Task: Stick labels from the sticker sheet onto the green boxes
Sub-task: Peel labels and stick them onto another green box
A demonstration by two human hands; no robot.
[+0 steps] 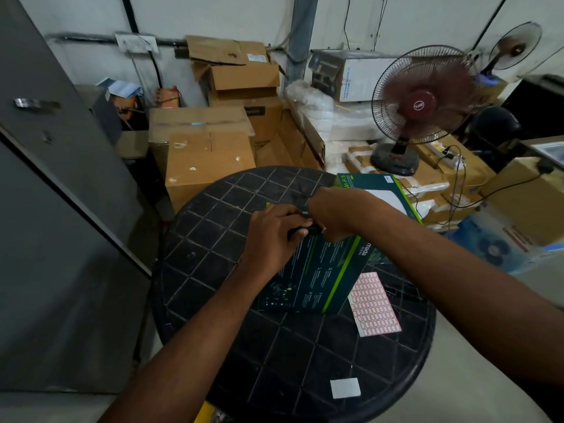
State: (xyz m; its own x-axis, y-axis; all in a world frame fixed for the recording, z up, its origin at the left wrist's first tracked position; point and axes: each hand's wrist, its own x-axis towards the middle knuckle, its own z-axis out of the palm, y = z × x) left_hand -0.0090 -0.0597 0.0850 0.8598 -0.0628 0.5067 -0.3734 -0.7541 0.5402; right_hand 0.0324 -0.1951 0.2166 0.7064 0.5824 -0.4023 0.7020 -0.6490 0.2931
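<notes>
1. Both hands are meeting over the near box (314, 270), which is lying flat on the round black table (213, 270).
2. The left hand (271, 236) is curling its fingers on the box top, pinching something small; what it is, I cannot tell.
3. The right hand (331, 213) is pinching at the same spot, fingers hiding the contact.
4. The sheet (374, 303) is lying just beside the box, to the right.
5. A second box (378, 186) is sitting behind the right forearm.
6. A fan (418, 105) and cartons (210, 160) are crowding the far side.
</notes>
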